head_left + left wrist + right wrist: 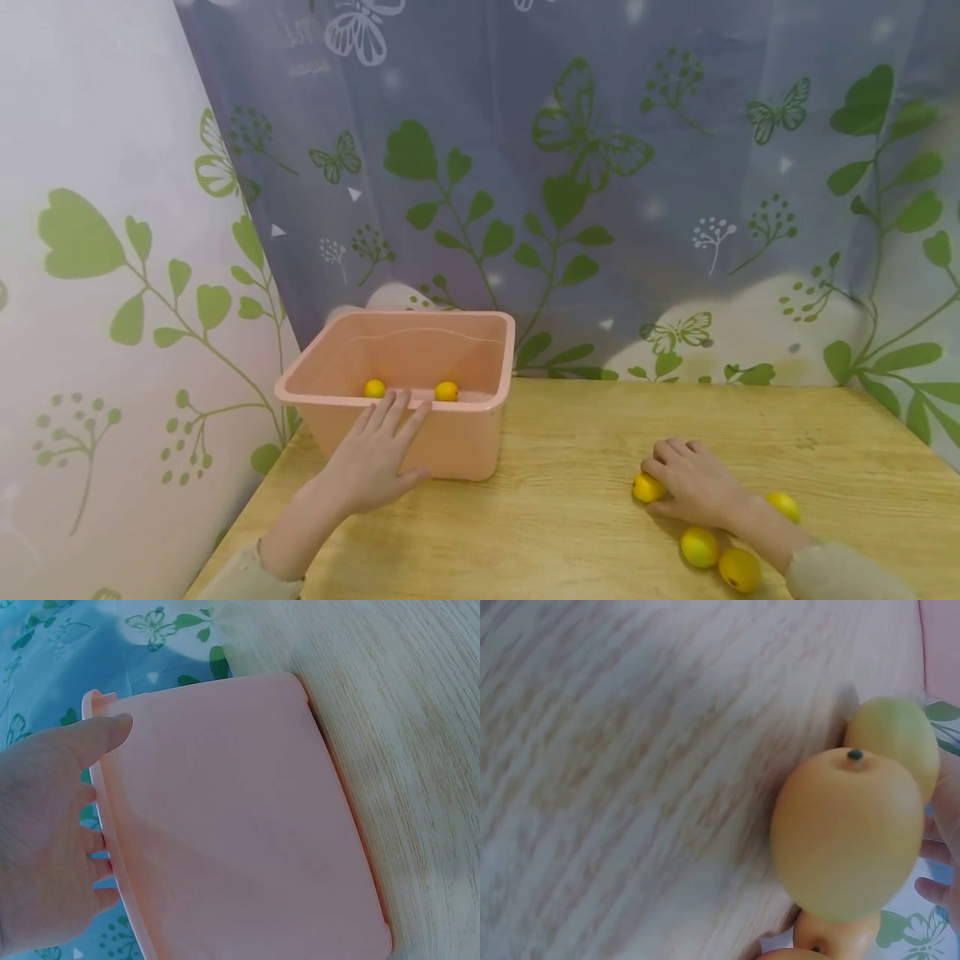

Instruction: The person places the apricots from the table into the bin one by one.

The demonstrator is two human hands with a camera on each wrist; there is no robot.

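Observation:
My left hand [375, 467] rests on the front rim of a pink plastic bin [465, 442], fingers straight over the edge. In the left wrist view the thumb [105, 739] lies against the bin's outer wall, and the fingers are partly hidden behind the rim. Two yellow fruits, one on the left [375, 388] and one on the right [446, 392], lie inside the bin. On the table at the right, my right hand [693, 483] curls its fingers and thumb round a small yellow oval fruit [647, 488]. In the right wrist view, nearer fruits hide that grip.
Near my right wrist lie a greenish-yellow fruit [700, 547], a deeper yellow fruit [740, 570] and another yellow fruit [784, 507]. The wooden table [570, 467] reaches back to a printed curtain [480, 167] with leaves and butterflies. A similar pale curtain stands at the left.

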